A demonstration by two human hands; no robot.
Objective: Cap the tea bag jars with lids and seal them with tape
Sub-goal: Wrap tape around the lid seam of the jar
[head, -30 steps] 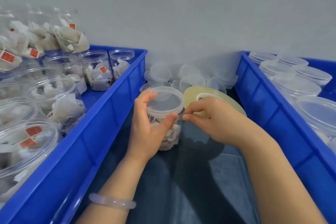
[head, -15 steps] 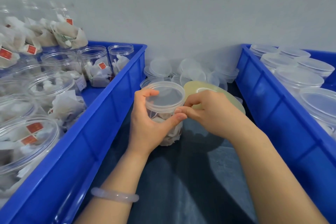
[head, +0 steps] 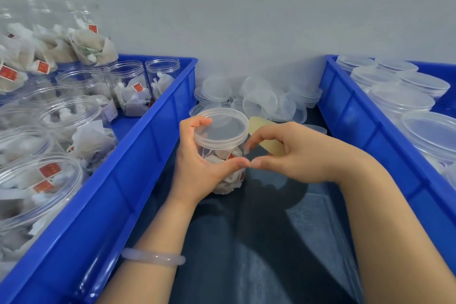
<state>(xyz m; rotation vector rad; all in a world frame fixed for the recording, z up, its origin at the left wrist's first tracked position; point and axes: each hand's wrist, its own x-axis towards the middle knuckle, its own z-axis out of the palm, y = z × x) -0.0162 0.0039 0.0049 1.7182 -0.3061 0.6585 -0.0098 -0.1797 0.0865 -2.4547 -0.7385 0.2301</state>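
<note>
jar [head: 223, 168]: clear glossy plastic
lid [head: 222, 128]: translucent, smooth plastic
bins [head: 148, 155]: blue glossy plastic
tape [head: 269, 140]: yellowish, shiny
bracelet [head: 153, 256]: pale, polished

Two blue plastic crates flank me. The left crate [head: 153, 145] runs from the near left corner of the dark surface back to the wall, its long ribbed side slanting across in front of me. The right crate [head: 370, 135] mirrors it along the right edge, its rim reaching the same far edge. Between them lies a narrow strip of dark grey-blue surface [head: 246, 242]; I cannot tell whether it is cloth or a worktop. A plain pale grey wall [head: 246, 7] closes off the back. A milky, translucent bangle [head: 153, 256] sits round my left wrist, close to the left crate's side.
</note>
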